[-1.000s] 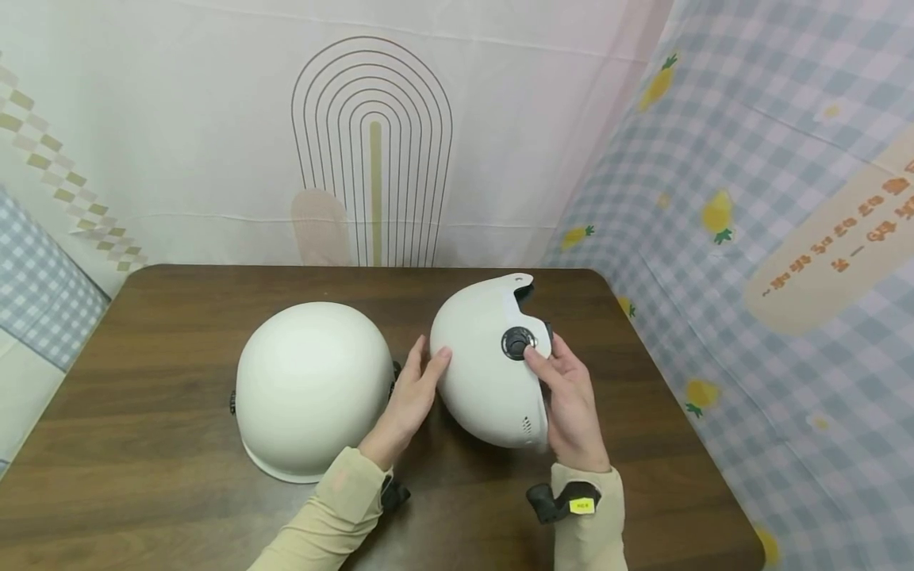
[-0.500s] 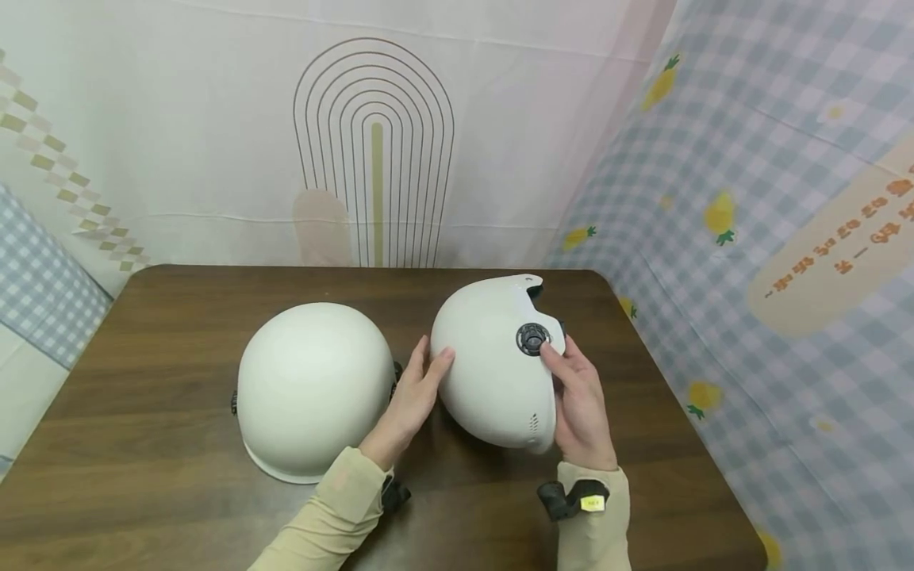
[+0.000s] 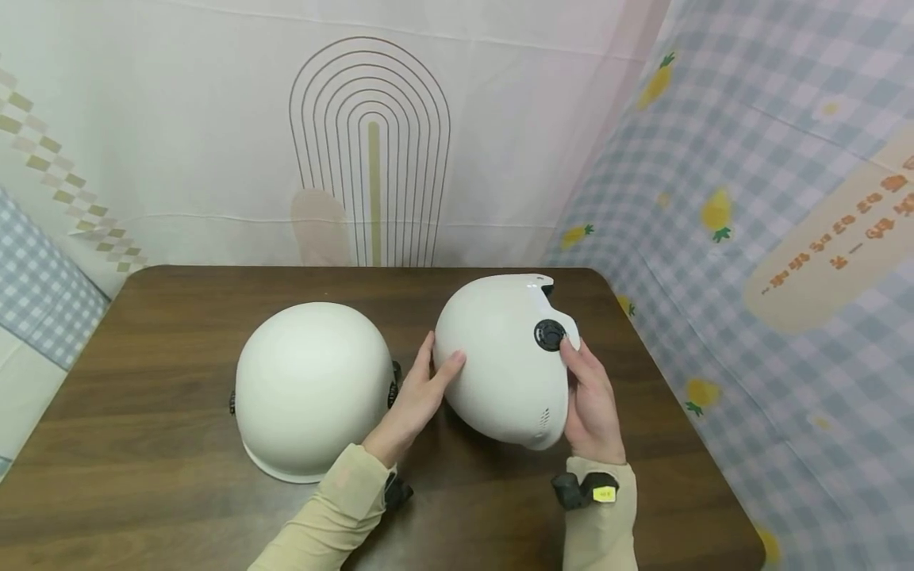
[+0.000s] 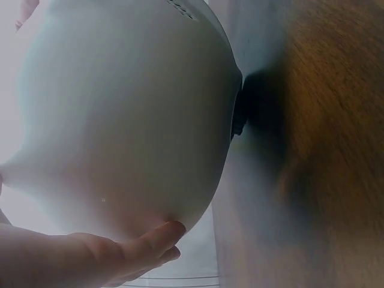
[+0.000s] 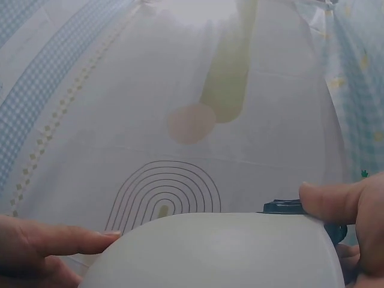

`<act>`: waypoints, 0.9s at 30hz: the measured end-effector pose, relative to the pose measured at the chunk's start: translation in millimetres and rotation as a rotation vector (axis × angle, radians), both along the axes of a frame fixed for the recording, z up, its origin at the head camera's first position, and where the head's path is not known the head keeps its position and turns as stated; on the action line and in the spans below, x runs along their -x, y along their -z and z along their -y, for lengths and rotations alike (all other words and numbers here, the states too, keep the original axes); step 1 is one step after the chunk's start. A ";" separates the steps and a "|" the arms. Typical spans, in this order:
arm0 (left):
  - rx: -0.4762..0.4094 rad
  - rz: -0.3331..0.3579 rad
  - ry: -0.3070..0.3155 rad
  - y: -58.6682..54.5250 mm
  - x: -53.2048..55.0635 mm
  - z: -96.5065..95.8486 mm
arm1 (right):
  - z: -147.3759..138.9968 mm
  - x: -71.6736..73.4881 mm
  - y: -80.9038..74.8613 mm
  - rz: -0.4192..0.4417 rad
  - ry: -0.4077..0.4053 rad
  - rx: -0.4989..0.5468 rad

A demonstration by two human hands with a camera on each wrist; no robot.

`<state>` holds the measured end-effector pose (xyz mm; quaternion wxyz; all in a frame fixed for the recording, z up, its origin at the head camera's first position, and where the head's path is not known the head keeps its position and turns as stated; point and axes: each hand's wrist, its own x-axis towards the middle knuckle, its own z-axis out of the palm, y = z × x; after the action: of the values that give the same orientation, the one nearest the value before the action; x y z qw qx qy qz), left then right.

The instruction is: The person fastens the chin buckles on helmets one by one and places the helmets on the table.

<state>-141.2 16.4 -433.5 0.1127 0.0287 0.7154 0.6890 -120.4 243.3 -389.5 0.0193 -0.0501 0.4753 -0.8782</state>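
A white helmet (image 3: 496,369) with a round black knob (image 3: 550,335) on its side is tilted between my hands, its opening turned to the right. My right hand (image 3: 594,404) grips the rim, thumb outside by the knob and the other fingers mostly hidden behind the edge. Extended fingers of my left hand (image 3: 412,404) rest against the rounded left side of the shell. In the left wrist view the white shell (image 4: 132,132) fills much of the picture, with a dark part below its edge. The right wrist view shows the shell top (image 5: 222,252) between both hands.
A second white helmet (image 3: 312,388) sits dome up on the brown wooden table (image 3: 178,507), just left of my left hand. Patterned white cloth (image 3: 514,143) hangs behind the table, and blue checked cloth (image 3: 714,317) runs along its right side.
The held helmet has turned, its knob and open edge moving right with my right hand. My left hand stays on the shell, shifting slightly right. The second helmet has not moved.
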 end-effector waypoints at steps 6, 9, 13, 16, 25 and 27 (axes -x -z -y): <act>0.006 0.000 0.001 -2.0 -0.8 -0.6 | -5.4 0.1 3.1 -0.032 -0.047 0.087; 0.006 0.000 0.001 -2.5 -1.3 -0.8 | -7.1 -0.4 3.9 -0.050 -0.064 0.144; 0.005 0.021 0.007 -1.7 -2.1 -0.9 | -8.5 -0.7 4.2 -0.063 -0.079 0.206; -0.006 0.035 0.022 -0.9 -2.3 -0.8 | -9.6 -1.2 4.8 -0.064 -0.087 0.233; -0.025 0.035 0.017 1.1 0.5 -1.4 | -13.3 0.2 6.2 -0.096 -0.129 0.303; -0.022 0.025 0.014 1.6 1.0 -1.3 | -14.1 1.3 7.2 -0.106 -0.140 0.325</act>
<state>-142.2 17.7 -435.1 0.1261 0.0266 0.7059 0.6964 -121.7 257.4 -396.8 0.0471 -0.1317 0.3227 -0.9361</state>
